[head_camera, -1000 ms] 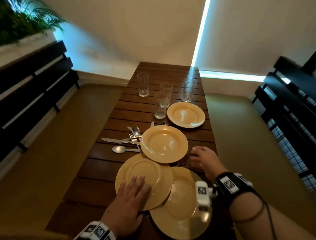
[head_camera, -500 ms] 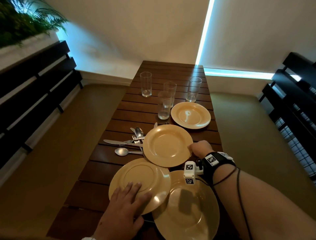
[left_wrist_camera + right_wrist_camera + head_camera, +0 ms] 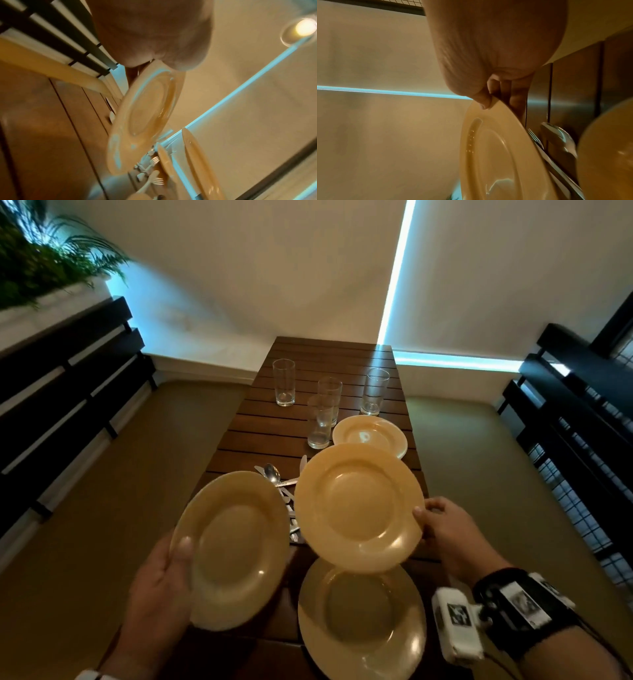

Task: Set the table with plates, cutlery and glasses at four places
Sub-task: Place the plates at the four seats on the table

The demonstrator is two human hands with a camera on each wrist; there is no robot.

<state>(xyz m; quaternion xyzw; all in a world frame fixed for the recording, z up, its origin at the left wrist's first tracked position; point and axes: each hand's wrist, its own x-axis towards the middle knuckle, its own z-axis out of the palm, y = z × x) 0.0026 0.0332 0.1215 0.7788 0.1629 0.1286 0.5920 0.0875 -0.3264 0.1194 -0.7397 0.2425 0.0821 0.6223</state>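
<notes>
Two yellow plates are lifted off the wooden slatted table (image 3: pixel 274 433). My left hand (image 3: pixel 161 587) grips the left plate (image 3: pixel 236 546) by its near rim, thumb on top; the same left plate (image 3: pixel 145 116) fills the left wrist view. My right hand (image 3: pixel 445 529) pinches the right plate (image 3: pixel 359 508) at its right edge, with the thumb on the rim of that right plate (image 3: pixel 496 155). A third plate (image 3: pixel 363 618) lies at the near end, a fourth plate (image 3: pixel 371 434) farther back. Several glasses (image 3: pixel 320 422) stand beyond. Cutlery (image 3: pixel 281 487) lies between the held plates, partly hidden.
Olive bench cushions (image 3: pixel 130 474) run along both sides of the table, with dark slatted backrests (image 3: pixel 61 378). A plant (image 3: pixel 37 258) stands at the back left. A white wall and a bright light strip (image 3: pixel 394 285) close the far end.
Both hands have taken hold of a plate and lifted it off the table. The left hand went from resting flat on its plate to gripping the rim. The view has moved closer.
</notes>
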